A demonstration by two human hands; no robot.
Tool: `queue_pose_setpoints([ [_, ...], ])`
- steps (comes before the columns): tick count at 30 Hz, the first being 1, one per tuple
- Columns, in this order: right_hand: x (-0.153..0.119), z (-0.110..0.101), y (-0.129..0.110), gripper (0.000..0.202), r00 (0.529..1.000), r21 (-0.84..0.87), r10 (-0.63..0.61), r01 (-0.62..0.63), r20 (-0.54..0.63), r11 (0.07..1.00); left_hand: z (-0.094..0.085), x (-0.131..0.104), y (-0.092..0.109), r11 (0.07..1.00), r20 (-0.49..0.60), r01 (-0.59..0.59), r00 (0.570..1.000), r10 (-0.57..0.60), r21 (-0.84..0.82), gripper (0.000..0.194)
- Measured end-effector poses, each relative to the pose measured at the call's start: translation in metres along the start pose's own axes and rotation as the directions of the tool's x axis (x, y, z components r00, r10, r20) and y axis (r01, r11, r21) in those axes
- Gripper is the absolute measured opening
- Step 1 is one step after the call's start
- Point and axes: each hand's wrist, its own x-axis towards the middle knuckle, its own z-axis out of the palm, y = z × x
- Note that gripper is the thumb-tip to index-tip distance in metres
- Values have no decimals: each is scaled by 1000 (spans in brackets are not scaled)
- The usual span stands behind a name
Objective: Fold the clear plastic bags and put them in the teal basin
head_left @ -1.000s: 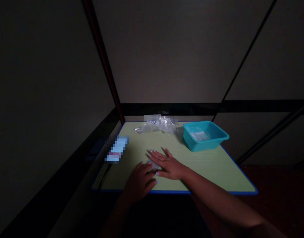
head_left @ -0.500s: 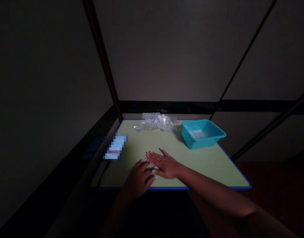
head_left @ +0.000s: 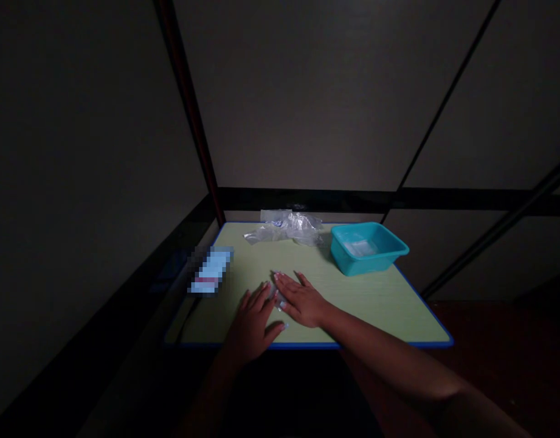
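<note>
Both my hands rest near the front of a pale green table [head_left: 362,316] with a blue edge. My right hand [head_left: 302,303] lies flat, its fingers stretched forward and to the left. Beside it my left hand [head_left: 255,322] is open, thumb apart from the fingers and fingertips on the tabletop. Between and partly under the hands is a small, clear, pale piece that looks like plastic film [head_left: 278,297]. Most of this piece is covered, so its full shape cannot be made out.
Crumpled clear plastic bags [head_left: 291,228] lie along the back edge. At the back right stands a turquoise basin [head_left: 368,263] with a flat clear packet [head_left: 360,247] inside. A blurred phone-like screen [head_left: 211,271] is at the left edge. Walls close in behind and left.
My left hand has spread its fingers and drawn slightly away from my right hand. The right fingers have slid a little forward. The view has shifted slightly.
</note>
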Motion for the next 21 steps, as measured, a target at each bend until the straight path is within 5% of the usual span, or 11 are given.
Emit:
queue_pose_setpoints([
  [13, 2, 2, -1, 67, 998, -12, 27, -26, 61, 1000, 2, 2, -1, 1000, 114, 3, 993, -5, 15, 58],
  [16, 2, 1, -1, 65, 999, 2, 21, -22, 46, 1000, 7, 1, -5, 1000, 66, 24, 998, -24, -8, 58],
  [21, 0, -3, -5, 68, 998, -20, -61, 60, -16, 998, 16, 1, -14, 971, -92, 227, 968, -233, -74, 58],
])
